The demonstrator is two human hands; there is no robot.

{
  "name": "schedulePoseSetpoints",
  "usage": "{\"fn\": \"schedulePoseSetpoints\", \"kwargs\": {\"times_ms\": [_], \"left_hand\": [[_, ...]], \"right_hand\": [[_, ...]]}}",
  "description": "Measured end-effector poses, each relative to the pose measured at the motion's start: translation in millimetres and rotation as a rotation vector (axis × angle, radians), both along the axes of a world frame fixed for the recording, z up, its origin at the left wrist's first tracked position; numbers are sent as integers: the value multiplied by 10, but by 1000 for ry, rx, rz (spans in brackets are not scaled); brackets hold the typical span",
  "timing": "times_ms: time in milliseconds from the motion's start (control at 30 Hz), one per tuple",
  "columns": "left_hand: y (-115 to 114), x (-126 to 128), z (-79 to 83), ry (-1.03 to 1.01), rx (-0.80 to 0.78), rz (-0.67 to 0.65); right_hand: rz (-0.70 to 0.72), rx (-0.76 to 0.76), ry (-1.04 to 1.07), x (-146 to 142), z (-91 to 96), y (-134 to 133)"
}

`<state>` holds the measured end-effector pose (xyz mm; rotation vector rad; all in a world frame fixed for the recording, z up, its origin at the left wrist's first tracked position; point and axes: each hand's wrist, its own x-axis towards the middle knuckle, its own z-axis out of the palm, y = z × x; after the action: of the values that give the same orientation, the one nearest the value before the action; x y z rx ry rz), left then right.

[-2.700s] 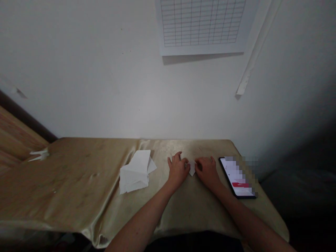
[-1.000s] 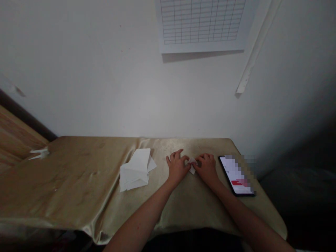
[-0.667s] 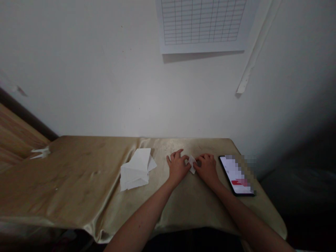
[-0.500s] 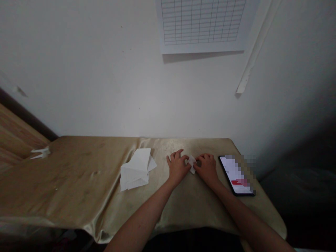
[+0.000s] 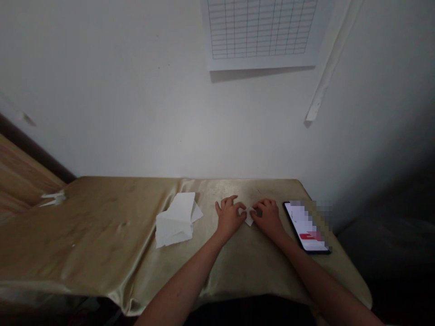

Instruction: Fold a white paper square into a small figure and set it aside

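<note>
white paper piece (image 5: 249,218), one, between two hands (image 5: 228,218)

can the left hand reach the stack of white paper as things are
Probably yes: the stack of white paper lies beside the left hand, only tablecloth between, though that hand pinches the small folded paper.

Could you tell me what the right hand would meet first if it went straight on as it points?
The right hand would first meet the small folded paper at its fingertips, then probably the left hand; depth is unclear.
</note>
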<state>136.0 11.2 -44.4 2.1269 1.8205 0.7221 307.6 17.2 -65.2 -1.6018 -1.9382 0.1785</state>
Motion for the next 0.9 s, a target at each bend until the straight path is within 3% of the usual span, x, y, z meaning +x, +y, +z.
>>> {"fn": "schedulePoseSetpoints", "kwargs": {"times_ms": [633,900], "left_hand": [[-6,46,55,23,-12,22],[10,1,25,35,-10,-6]], "right_hand": [[-38,-13,-66,-54,32,-19],[168,-17,5,74,139,-79]]}}
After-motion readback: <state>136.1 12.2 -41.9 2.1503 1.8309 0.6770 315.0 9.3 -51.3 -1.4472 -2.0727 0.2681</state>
